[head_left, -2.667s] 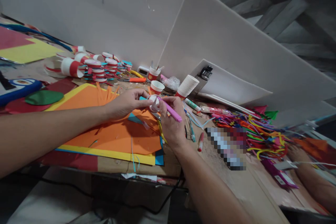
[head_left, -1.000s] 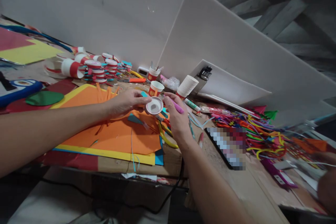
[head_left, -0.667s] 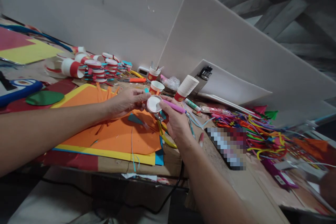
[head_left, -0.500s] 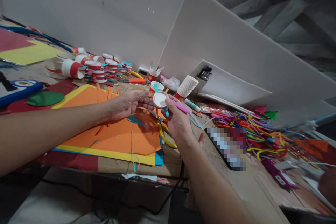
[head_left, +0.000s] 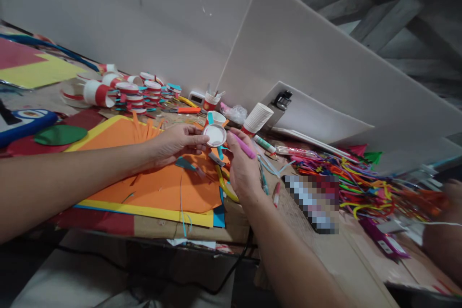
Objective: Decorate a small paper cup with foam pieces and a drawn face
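Note:
My left hand [head_left: 175, 145] pinches the left edge of a cut-down paper cup bottom [head_left: 216, 136], round and white with a thin rim. Blue strips [head_left: 210, 118] stick out around it, above and below. My right hand [head_left: 243, 171] is closed around a pink pen [head_left: 244, 146], close to the right side of the cup bottom. Its tip is hidden by my fingers. Behind the cup bottom is a white-and-red paper cup [head_left: 218, 116]. Under both hands lie orange paper sheets [head_left: 155, 192], and the yellow handle of scissors [head_left: 226, 185] shows beside my right wrist.
Several cut red-and-white cup pieces [head_left: 133, 98] stand at the back left. A stack of paper cups [head_left: 258, 118], a glue stick [head_left: 265, 144] and a bottle [head_left: 279, 108] are behind my right hand. Colourful pipe cleaners [head_left: 346, 178] lie at right, near another person's arm [head_left: 445, 231].
The cup bottom has shifted slightly left, and my left hand has closed on its edge. My right hand has moved off it, keeping the pen. Another person's arm has come further in at right.

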### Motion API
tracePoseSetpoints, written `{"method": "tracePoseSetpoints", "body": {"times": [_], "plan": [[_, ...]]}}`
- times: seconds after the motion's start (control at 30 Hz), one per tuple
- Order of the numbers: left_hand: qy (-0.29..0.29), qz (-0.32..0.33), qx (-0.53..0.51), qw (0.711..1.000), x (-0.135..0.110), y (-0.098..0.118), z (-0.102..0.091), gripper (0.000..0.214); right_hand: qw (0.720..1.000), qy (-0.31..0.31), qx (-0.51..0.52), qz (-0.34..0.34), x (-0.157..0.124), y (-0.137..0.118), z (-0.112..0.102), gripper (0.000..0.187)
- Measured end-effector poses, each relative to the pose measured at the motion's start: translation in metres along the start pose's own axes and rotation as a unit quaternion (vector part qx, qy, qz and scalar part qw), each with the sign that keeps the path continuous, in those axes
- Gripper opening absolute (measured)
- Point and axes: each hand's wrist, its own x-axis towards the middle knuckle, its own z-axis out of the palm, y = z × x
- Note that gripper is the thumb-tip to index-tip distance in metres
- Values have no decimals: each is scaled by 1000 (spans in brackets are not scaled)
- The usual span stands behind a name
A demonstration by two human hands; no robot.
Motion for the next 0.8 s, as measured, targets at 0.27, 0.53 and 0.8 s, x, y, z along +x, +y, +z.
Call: {"method": "tracePoseSetpoints", "body": {"times": [0.27, 0.53, 0.8], "plan": [[29, 27, 1, 999, -3, 7, 5, 21, 975, -40, -143, -168, -11, -16, -1, 21], [12, 43, 50, 998, -3, 3, 4, 27, 947, -39, -237, -211, -14, -12, 1, 14], [18, 70, 93, 993, -4, 1, 2, 31, 945, -39, -246, -211, -13, -10, 1, 17]]}}
